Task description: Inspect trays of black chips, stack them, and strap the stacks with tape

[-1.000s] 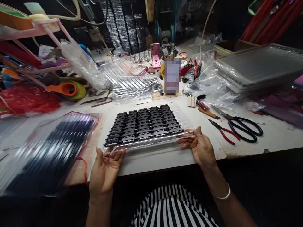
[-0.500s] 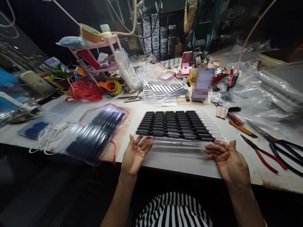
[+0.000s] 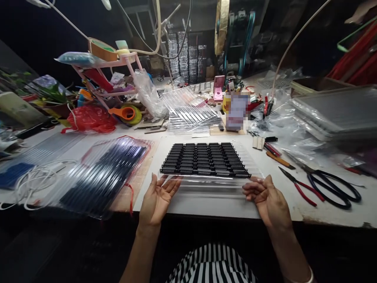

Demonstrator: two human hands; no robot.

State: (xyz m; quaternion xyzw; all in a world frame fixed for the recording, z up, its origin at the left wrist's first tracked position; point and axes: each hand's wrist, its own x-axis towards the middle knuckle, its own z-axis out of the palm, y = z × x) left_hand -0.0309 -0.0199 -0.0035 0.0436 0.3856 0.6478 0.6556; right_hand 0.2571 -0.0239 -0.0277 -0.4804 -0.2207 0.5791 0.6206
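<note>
A clear plastic tray [image 3: 256,165] carries rows of small black slotted parts [image 3: 203,159]. My left hand [image 3: 157,198] grips its near left corner, thumb above and fingers underneath. At the near right corner, my right hand [image 3: 269,200] holds the tray the same way, with its fingers curled below the edge. The near edge appears lifted a little off the white table [image 3: 206,200]. To the left lies another ribbed clear tray [image 3: 103,173] with dark strips showing through it.
Right of the tray lie red-handled pliers [image 3: 303,188], large black scissors [image 3: 332,186] and an orange-handled knife [image 3: 279,160]. A white cable [image 3: 38,181] is coiled at left. Behind stand clear trays [image 3: 191,110], a pink rack [image 3: 103,63], a red bag [image 3: 91,120] and a phone [image 3: 235,112].
The view has swung to the right, so the whole scene sits further left. Both hands keep their hold on the tray, whose near edge seems slightly higher in tilt or unchanged relative to the table.
</note>
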